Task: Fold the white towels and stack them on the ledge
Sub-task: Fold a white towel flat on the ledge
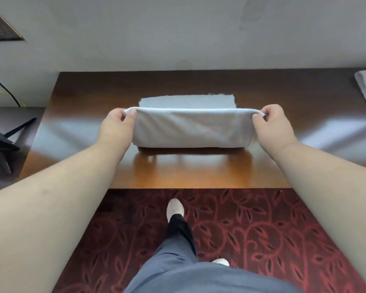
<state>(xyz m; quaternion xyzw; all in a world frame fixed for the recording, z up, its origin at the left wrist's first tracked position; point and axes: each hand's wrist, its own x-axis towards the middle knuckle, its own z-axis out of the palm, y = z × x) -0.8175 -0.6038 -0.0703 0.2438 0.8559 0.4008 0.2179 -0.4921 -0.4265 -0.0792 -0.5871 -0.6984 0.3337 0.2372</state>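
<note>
Glossy wooden table (178, 166), patterned red carpet (251, 229)

I stand on a dark red carpet (251, 229) patterned with leaves and vines. Before me is a glossy brown wooden table (178, 172), its top catching pale reflections at left and right and a warm orange glow near its near edge. Beyond it rises a plain grey wall (178, 39). High on the far left a brown vent (2, 28) sits in that wall. Black and yellow cables (4, 89) run down at left, above a black device (2, 140) with thin antennas on a lower dark surface.
</note>
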